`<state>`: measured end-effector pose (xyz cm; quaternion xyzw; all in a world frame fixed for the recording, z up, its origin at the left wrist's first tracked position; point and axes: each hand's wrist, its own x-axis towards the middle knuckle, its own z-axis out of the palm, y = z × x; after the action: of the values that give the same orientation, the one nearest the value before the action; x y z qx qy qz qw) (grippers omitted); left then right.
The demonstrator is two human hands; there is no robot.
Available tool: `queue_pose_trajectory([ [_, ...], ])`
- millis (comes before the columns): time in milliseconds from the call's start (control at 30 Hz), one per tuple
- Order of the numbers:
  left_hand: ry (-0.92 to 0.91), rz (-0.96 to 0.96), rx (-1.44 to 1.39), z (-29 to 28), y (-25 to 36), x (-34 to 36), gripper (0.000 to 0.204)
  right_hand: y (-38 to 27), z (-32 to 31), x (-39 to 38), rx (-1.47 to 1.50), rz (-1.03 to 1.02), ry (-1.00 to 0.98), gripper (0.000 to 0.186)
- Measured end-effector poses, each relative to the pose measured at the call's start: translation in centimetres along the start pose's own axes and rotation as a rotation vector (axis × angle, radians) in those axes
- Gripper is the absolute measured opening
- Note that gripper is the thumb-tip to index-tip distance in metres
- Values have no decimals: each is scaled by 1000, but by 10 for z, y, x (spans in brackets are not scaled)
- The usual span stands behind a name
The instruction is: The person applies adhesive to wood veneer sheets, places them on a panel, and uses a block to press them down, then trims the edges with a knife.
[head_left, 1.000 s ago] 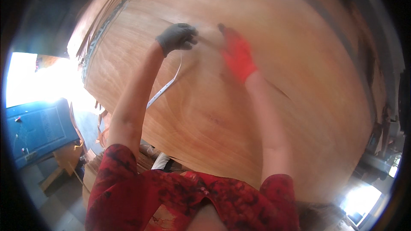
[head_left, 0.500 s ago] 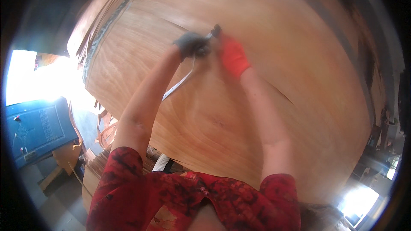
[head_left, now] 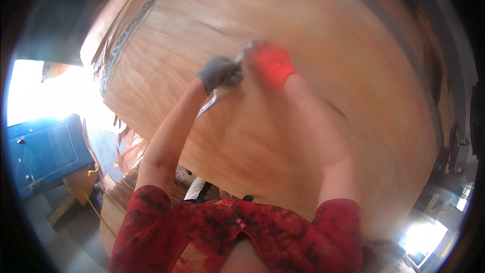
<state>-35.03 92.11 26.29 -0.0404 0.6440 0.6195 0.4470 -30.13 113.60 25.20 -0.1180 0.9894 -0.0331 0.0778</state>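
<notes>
1. Left hand [head_left: 221, 72], grey glove: fingers curled closed around the white strip [head_left: 208, 105], its lower part hanging out below the glove toward the forearm.
2. Right hand [head_left: 270, 60], red glove, dark fingertips: up at the strip's upper end; motion blur, can't tell if it's pinching or only touching.
3. Strip location: short length spans between the two hands, over the wood sheet [head_left: 242, 146]; can't tell whether that length touches the surface.
4. Sheet has a dark slit [head_left: 337, 110] right of the right forearm, plus a crease [head_left: 209, 27] above the left hand.
5. Handling well, my judgement: hold the short length taut and flat, no twist; feed from the left hand in small amounts; light right fingertips, since the strip looks thin and could tear or kink.
</notes>
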Motion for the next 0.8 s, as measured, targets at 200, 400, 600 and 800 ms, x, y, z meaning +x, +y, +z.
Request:
queue_pose_trajectory([
  [200, 133, 48, 589, -40, 38, -22, 21, -7, -29, -8, -29, -3, 2, 45],
  [400, -31, 42, 420, 61, 74, -84, 17, 26, -32, -76, 64, 3, 352, 68],
  [600, -271, -7, 437, 184, 69, -94, 29, 137, -72, -321, 207, 579, 317, 90],
  [800, -434, 65, 315, 343, 42, -65, 35, 156, -35, -387, 503, 684, 300, 88],
])
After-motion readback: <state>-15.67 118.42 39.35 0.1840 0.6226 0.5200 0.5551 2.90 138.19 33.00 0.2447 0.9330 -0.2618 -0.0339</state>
